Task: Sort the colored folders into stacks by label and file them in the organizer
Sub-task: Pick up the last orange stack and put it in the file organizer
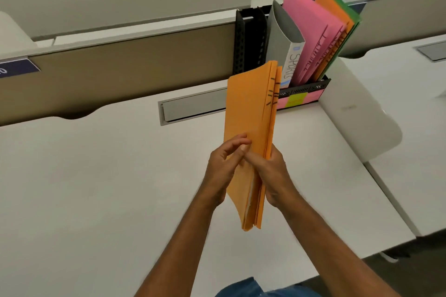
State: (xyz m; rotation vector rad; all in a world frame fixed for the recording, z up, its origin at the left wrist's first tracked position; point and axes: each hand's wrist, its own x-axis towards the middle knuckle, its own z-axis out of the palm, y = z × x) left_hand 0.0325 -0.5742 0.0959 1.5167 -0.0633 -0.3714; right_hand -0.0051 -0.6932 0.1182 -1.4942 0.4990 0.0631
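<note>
white desk, beige partition, black organizer at back

Two bare arms come up from the bottom of the view. There are no sleeves on them as far down as they can be seen. The left hand and the right hand have no gloves, and no rings, watch or bands show on them or on the wrists. At the very bottom, between the arms, is a small piece of blue clothing that looks like denim. It is blurry, so its kind cannot be told
</note>
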